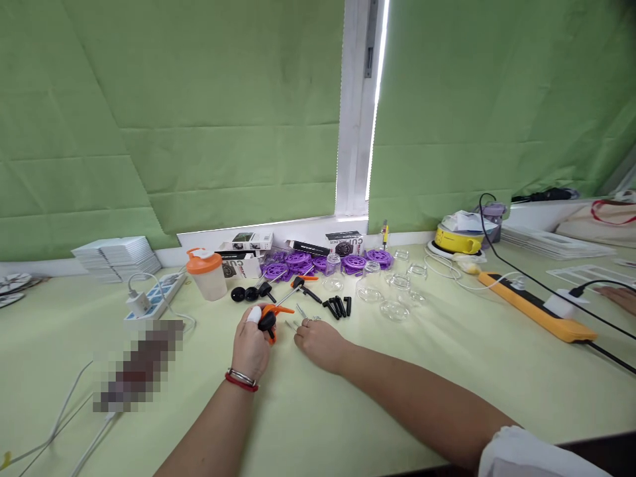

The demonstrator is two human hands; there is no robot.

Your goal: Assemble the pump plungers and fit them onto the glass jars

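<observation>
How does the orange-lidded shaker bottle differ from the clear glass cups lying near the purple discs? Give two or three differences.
The shaker bottle has an orange lid and cloudy white walls; the glass cups are lidless and see-through. The bottle stands alone to the left of the left hand; the cups are clustered to the right of the right hand. Both rest on the green table.

Legible text appears on two items only. The black-and-white box (344,242) standing against the window ledge carries large letters beginning "CU", with a smaller second line too blurred to read. The similar box (242,266) behind the orange-lidded shaker shows the same "CU" lettering. Print on the remaining cartons (247,241) is too small to read.
</observation>
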